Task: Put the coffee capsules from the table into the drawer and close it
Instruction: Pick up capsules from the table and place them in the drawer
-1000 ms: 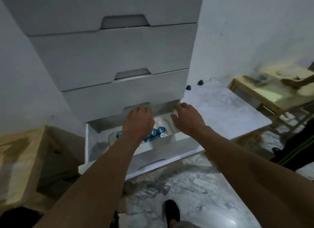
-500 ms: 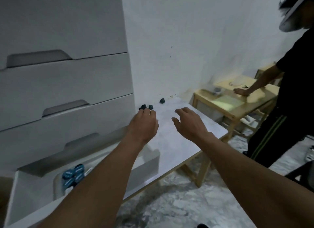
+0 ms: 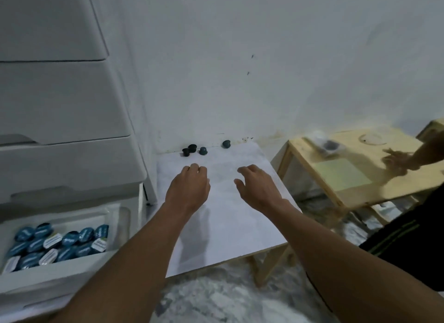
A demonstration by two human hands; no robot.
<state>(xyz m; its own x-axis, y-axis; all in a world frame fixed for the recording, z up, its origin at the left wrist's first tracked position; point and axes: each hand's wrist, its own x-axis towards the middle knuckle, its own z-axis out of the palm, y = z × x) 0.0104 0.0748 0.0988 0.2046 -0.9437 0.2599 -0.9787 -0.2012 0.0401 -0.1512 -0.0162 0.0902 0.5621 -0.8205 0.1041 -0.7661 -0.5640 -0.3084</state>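
Head view: four dark coffee capsules (image 3: 203, 150) sit at the far edge of the white surface (image 3: 228, 226), close to the wall (image 3: 264, 70). Three are clustered at left and one sits apart at right. The left hand (image 3: 188, 190) and right hand (image 3: 258, 190) hover just short of them, each grip loosely apart and empty. The step looks like reaching for a pickup; each hand must go forward and pinch a capsule. At lower left, one open drawer (image 3: 72, 262) holds blue-lidded capsules (image 3: 69, 238), too packed to count. A second person's hand (image 3: 396, 161) touches one wooden table (image 3: 336, 178) at right.

The table (image 3: 228, 226) under my hands is smooth matt white with pale wooden legs; the capsules (image 3: 203, 150) look dark plastic.
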